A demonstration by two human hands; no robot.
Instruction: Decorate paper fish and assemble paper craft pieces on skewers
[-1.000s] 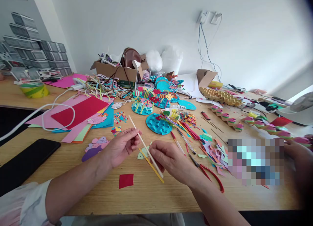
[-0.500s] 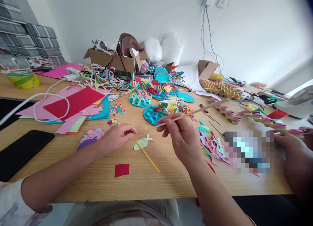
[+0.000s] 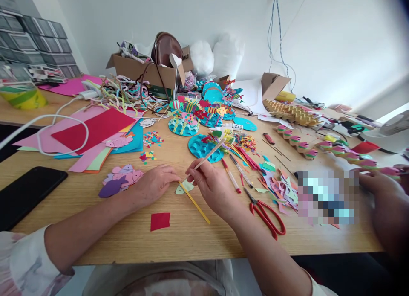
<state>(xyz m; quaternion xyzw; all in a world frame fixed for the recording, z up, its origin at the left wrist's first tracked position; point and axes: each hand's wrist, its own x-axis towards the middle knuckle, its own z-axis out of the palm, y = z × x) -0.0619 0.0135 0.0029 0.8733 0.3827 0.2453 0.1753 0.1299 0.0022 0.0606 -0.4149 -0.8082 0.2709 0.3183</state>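
Note:
A thin pale stick [image 3: 209,153] slants up from my right hand [image 3: 209,185], whose fingers pinch it near its lower end. That end points down at a light green paper fish [image 3: 180,189] lying flat on the table. Across the fish lies a narrow yellow paper strip [image 3: 196,206]. My left hand [image 3: 159,181] has its fingers together, with the fingertips at the strip's upper end. The fish's tail is partly hidden behind my right fingers. A red paper piece [image 3: 160,222] lies in front of the fish.
Red-handled scissors [image 3: 268,217], pens [image 3: 231,176] and paper scraps [image 3: 281,185] lie to the right. Stacked paper fish [image 3: 119,181] and a black phone [image 3: 30,193] are on the left. Blue decorated discs [image 3: 204,147] stand behind. Another person's hand [image 3: 383,198] is at far right.
My right hand has moved left and down, bringing the stick's lower end to the fish and strip. My left hand has shifted slightly right to the strip's top end. The scissors have come into sight.

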